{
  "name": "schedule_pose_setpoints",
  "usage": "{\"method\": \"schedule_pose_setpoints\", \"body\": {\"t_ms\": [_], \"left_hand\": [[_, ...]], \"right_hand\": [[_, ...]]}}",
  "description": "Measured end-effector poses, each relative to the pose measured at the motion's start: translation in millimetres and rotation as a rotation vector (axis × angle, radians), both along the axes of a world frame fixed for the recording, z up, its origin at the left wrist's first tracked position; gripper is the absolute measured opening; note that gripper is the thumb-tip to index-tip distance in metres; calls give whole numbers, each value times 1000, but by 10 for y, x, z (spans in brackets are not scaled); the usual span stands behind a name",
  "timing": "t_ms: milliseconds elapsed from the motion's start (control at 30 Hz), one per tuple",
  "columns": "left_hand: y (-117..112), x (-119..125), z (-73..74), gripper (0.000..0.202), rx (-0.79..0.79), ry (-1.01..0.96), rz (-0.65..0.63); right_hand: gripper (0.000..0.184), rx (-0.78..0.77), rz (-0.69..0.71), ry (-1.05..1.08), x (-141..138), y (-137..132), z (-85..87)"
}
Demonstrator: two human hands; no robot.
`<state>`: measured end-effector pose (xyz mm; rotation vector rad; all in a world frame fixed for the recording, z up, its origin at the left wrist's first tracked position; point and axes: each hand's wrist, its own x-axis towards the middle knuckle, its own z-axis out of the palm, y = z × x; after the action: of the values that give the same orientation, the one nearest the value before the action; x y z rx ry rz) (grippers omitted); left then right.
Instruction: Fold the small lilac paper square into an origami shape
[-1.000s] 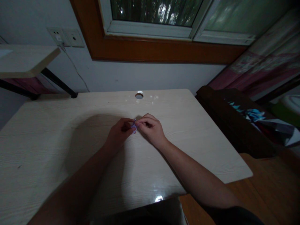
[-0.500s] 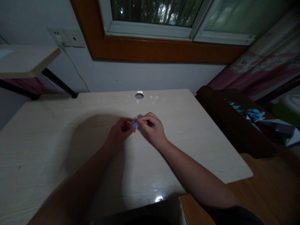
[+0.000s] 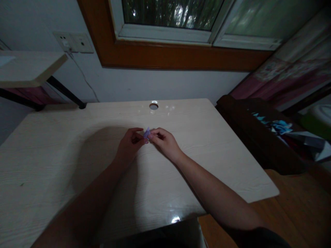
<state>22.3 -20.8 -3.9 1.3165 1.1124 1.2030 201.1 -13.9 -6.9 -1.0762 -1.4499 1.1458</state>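
A small piece of folded purple paper [image 3: 147, 132], with a pointed tip upward, is between my hands above the middle of the desk. My right hand [image 3: 165, 140] pinches it from the right between thumb and fingertips. From the left, my left hand [image 3: 130, 142] has its thumb at the paper's lower edge, and its index finger is curved above, slightly apart from the tip. Fingers cover part of the paper, so its full shape is hidden.
The pale wood desk [image 3: 201, 137] has a round cable hole [image 3: 153, 106] near its back edge. A raised shelf [image 3: 31, 69] on black legs stands at the left. Dark furniture [image 3: 248, 137] with blue crumpled items [image 3: 281, 126] is to the right.
The paper has turned and shifted slightly left, its tip now pointing up. My right hand has moved slightly left and down, and my left index finger has lifted off the paper.
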Motion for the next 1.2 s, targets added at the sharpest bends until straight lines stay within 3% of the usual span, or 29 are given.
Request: {"method": "schedule_pose_setpoints", "body": {"t_ms": [200, 467, 967, 1200], "left_hand": [[-2, -28, -24, 37, -15, 13, -10], [-11, -61, 52, 26, 1, 197, 5], [-19, -68, 33, 26, -36, 133, -133], [-19, -57, 85, 27, -31, -18, -61]], "right_hand": [[35, -94, 39, 81, 8, 2, 20], [36, -145, 84, 91, 20, 14, -28], [35, -95, 38, 111, 0, -26, 76], [32, -32, 73, 18, 43, -11, 69]]}}
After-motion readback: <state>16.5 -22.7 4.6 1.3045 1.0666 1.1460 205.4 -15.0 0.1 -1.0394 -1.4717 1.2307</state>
